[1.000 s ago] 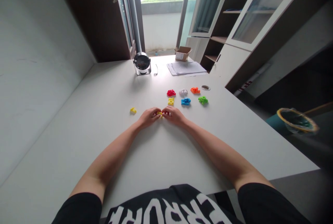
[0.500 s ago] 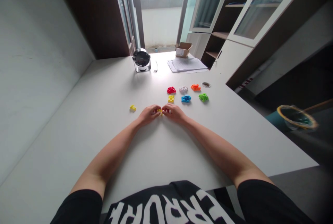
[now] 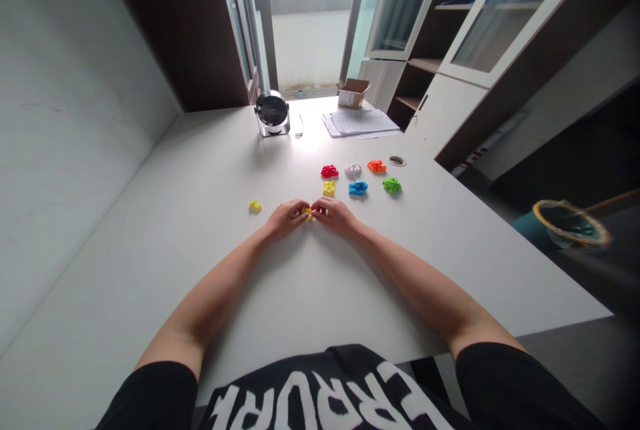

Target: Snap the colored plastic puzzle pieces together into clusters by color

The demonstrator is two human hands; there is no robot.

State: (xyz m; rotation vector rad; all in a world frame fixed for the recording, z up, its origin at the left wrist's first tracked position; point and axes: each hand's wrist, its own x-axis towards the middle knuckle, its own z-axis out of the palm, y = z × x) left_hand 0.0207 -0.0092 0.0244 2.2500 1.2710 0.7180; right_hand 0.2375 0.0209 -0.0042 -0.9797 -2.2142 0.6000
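My left hand (image 3: 287, 218) and my right hand (image 3: 334, 215) meet low over the white table, fingertips closed from both sides on a small yellow plastic piece (image 3: 307, 214). Most of that piece is hidden by the fingers, so its shape does not show. Just beyond my right hand lies a yellow blocky plastic piece (image 3: 329, 188). To the left of my left hand, apart from it, is another small yellow plastic piece (image 3: 255, 206).
Past my hands lie small plastic pieces: red (image 3: 329, 171), white (image 3: 353, 170), orange (image 3: 377, 166), blue (image 3: 358, 188) and green (image 3: 391, 185). Farther back are a small black fan-like device (image 3: 273, 113), papers (image 3: 363, 123) and an open cardboard box (image 3: 353, 94).
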